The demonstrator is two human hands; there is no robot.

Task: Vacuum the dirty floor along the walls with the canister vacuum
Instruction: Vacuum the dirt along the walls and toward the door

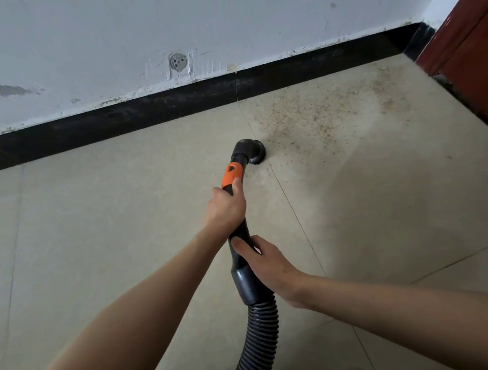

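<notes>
Gripping the black wand handle [239,237] w/ both hands: left hand [225,208] is higher up, just below the orange collar [231,174], fingers wrapped round the tube, thumb lying along it toward the collar. Right hand [265,263] sits lower, near the cuff where the ribbed hose [257,338] joins, fingers curled over the handle from the right side. Hose runs down & out of the bottom edge; canister itself not in view. Round brush nozzle [250,152] at the wand tip is down on the tile floor [108,224], right at the left edge of a patch of sandy grit [319,114]. Grit spreads toward the corner, btwn the black baseboard [172,103] under the white wall [224,20] & a red-brown door frame [470,35] on the right. Nozzle is near the baseboard, not touching it.
</notes>
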